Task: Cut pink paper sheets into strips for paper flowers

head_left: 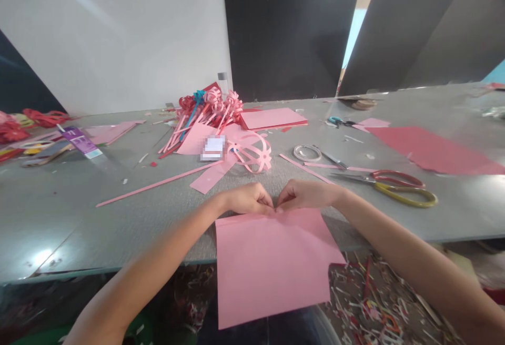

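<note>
pink sheet (272, 269) seems pinched by both hands (250, 198) (305, 195), grip partly hidden.

A pink paper sheet (272, 266) is pinched at its far edge; its right side is stepped. The table (79, 192) is overhung nearside.

The left hand (250, 198) and the right hand (303, 195) are bare, with short, slim fingers. The left forearm (169, 250) and the right forearm (398, 250) are bare too, smooth in outline, narrow at the hand end and widening steadily toward the picture's lower corners. Below, dark clothing (256, 332) shows, nearly black with a bluish tint, its cut mostly hidden.
</note>
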Motion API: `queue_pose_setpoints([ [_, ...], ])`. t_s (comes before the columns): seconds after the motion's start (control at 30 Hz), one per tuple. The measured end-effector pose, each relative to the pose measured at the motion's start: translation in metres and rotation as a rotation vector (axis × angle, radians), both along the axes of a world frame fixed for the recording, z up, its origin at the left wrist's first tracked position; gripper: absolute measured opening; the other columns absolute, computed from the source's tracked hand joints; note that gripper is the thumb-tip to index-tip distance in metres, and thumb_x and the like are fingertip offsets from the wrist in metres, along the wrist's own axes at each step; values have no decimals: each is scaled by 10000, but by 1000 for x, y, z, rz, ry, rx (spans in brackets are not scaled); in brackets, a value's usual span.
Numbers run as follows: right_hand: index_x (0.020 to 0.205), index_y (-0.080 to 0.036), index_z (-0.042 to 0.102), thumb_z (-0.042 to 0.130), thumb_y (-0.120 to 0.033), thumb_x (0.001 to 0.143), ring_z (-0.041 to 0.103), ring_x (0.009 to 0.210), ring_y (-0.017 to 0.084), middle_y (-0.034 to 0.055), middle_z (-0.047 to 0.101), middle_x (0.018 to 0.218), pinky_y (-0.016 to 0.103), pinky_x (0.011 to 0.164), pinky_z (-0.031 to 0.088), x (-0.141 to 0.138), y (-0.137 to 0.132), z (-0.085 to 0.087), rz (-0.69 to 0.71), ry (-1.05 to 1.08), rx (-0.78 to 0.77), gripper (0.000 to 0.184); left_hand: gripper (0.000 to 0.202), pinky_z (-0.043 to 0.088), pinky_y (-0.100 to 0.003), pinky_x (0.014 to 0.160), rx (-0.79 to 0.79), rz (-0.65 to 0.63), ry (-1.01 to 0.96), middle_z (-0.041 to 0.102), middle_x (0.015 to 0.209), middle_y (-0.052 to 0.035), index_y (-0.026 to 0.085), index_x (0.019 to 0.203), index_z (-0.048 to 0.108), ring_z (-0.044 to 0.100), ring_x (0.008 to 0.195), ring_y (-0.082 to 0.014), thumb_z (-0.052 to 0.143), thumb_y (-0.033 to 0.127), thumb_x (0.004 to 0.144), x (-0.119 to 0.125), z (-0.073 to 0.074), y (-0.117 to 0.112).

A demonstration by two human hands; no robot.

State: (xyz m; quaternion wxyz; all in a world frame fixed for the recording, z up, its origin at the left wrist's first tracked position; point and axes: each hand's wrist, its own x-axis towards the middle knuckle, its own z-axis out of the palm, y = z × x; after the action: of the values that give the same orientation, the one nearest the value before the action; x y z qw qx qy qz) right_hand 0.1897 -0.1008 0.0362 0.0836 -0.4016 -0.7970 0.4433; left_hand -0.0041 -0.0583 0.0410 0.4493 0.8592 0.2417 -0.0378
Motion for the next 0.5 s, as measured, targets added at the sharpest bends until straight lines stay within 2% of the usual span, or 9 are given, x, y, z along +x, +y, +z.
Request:
queue_pose_setpoints([
  [0.13,576,-143,537,482,-374,821,247,497,61,-63,302,522,216,459,202,4,1,0,29,-15,16,341,166,369,-188,521,-32,13,-31,618,619,0,125,714,685,510,555,-88,637,283,730,-3,-2,3],
  [0.4,686,-147,629,539,-425,780,331,533,69,-47,441,575,216,496,256,8,4,-2,-2,-27,25,308,215,364,-185,520,-46,-13,-40,633,627,-3,137,707,692,516,550,-86,636,342,740,-4,-3,5],
  [0.5,678,-149,632,548,-418,771,322,533,70,-49,435,571,221,506,258,7,5,-3,-29,-25,29,296,210,353,-182,510,-52,-20,-40,627,616,1,140,689,690,508,541,-82,640,338,738,-4,-4,7],
])
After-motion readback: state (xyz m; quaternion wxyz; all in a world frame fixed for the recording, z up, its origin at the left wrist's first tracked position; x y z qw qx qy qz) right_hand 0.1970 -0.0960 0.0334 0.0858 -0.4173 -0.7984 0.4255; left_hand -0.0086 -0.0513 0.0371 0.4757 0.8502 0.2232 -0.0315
